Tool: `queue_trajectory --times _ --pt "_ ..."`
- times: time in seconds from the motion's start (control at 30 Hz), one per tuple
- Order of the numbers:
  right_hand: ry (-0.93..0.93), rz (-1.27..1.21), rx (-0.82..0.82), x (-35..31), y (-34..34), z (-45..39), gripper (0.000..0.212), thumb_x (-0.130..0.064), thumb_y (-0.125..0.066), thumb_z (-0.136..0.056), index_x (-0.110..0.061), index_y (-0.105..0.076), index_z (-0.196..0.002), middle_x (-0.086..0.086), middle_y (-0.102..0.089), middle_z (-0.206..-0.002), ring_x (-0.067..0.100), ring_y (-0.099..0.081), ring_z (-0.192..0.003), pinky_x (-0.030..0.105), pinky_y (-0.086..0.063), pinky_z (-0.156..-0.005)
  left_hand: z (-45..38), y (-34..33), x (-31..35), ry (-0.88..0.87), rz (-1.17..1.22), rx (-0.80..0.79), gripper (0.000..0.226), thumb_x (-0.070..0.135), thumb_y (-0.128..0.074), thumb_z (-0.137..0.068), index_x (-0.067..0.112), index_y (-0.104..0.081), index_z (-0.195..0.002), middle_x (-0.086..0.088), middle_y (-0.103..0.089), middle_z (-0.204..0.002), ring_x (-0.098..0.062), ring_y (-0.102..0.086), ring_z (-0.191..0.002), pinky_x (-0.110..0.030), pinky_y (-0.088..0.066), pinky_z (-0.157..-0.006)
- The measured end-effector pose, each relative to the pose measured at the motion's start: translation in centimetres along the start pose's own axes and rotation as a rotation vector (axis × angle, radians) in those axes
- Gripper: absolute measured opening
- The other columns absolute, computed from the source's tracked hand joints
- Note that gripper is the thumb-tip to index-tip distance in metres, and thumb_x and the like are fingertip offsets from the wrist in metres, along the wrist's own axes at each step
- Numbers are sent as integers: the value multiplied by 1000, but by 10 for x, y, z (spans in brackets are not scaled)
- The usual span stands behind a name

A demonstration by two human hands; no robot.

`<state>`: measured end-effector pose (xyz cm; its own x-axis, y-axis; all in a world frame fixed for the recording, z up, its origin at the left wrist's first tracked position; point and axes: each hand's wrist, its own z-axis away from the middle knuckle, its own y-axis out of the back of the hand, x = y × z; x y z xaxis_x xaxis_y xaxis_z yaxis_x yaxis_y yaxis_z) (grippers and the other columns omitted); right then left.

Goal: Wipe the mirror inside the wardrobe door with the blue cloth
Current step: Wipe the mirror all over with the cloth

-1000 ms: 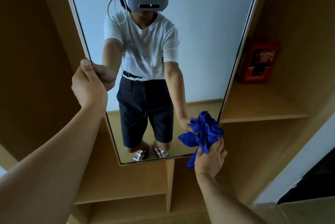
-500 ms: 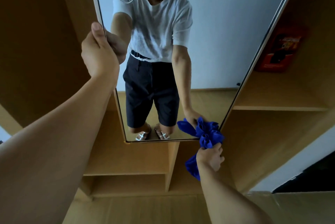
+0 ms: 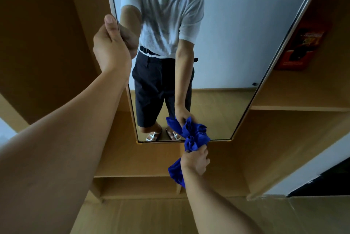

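Observation:
A tall mirror (image 3: 227, 44) fills the upper middle of the view and reflects a person in a white shirt and dark shorts. My left hand (image 3: 110, 48) grips the mirror's left edge, thumb pointing up along the frame. My right hand (image 3: 196, 160) holds a bunched blue cloth (image 3: 195, 137) and presses it against the mirror's bottom edge, right of centre. A tail of the cloth hangs below my wrist.
Wooden wardrobe shelves (image 3: 299, 107) lie to the right of the mirror, with a red box (image 3: 301, 48) on the upper one. More shelf compartments (image 3: 136, 177) sit below the mirror. A wooden panel (image 3: 47, 34) stands to the left.
My right hand has carried the cloth down and left along the mirror to its bottom edge. My left hand keeps its grip on the left edge while the view tilts down.

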<state>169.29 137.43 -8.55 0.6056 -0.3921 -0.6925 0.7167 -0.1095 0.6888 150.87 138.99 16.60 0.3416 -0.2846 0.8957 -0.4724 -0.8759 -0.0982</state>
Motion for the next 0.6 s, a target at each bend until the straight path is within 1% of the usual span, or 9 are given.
queue_trajectory --times 0.1,0.17,0.2,0.27,0.33,0.4,0.43,0.53,0.6 --pt "19 -6 -41 -10 -13 18 46 -22 -62 -87 -11 -41 -126 5 -52 -124 26 -49 -107 40 -49 -83 0 5 2 0 50 -49 42 48 -31 -97 28 -46 -63 13 -60 -57 -5 -65 -61 -26 -57 -61" --pt "25 -5 -66 -18 -19 31 49 -22 -61 -88 -10 -39 -129 5 -50 -126 25 -49 -107 39 -49 -84 -1 6 4 6 50 -88 41 48 -31 -97 26 -49 -67 7 -65 -69 -12 -69 -69 -35 -59 -68" --pt "28 0 -76 -23 -21 37 51 -23 -61 -88 -10 -38 -131 5 -50 -128 24 -50 -107 38 -50 -83 -1 7 5 15 46 -99 42 48 -31 -97 25 -50 -69 3 -65 -72 -13 -69 -71 -36 -59 -70" --pt "39 0 -108 -32 -27 49 51 -24 -60 -88 -11 -37 -132 5 -50 -128 24 -52 -107 37 -50 -84 -1 8 6 23 35 -105 42 48 -31 -98 23 -49 -69 6 -63 -68 -9 -68 -67 -32 -59 -69" --pt "61 6 -152 -39 -35 62 47 -25 -60 -88 -13 -40 -128 4 -52 -125 23 -54 -107 37 -50 -87 0 7 6 26 40 -118 42 46 -31 -99 22 -49 -69 9 -61 -62 -9 -67 -66 -26 -58 -68" --pt "100 26 -214 -48 -46 74 44 -26 -61 -87 -15 -42 -125 2 -53 -124 22 -54 -107 31 -48 -86 1 8 7 7 26 -121 43 45 -31 -100 23 -48 -66 15 -60 -54 0 -62 -58 -16 -53 -62" --pt "118 19 -260 -52 -52 80 43 -25 -61 -87 -15 -42 -125 2 -53 -124 22 -54 -107 31 -48 -85 1 9 8 3 30 -126 44 44 -31 -100 22 -48 -66 17 -60 -52 1 -61 -57 -16 -53 -61" --pt "129 -66 -432 -67 -67 96 39 -23 -58 -88 -17 -44 -124 2 -55 -121 23 -57 -105 36 -51 -88 0 11 10 16 61 -165 45 45 -31 -99 21 -52 -68 8 -62 -60 -18 -67 -70 -35 -58 -72" --pt "113 -119 -485 -73 -70 100 36 -23 -57 -88 -20 -46 -121 1 -58 -117 22 -59 -101 37 -52 -86 -1 12 11 5 35 -181 45 45 -31 -99 22 -53 -67 10 -62 -59 -13 -65 -67 -34 -56 -72"
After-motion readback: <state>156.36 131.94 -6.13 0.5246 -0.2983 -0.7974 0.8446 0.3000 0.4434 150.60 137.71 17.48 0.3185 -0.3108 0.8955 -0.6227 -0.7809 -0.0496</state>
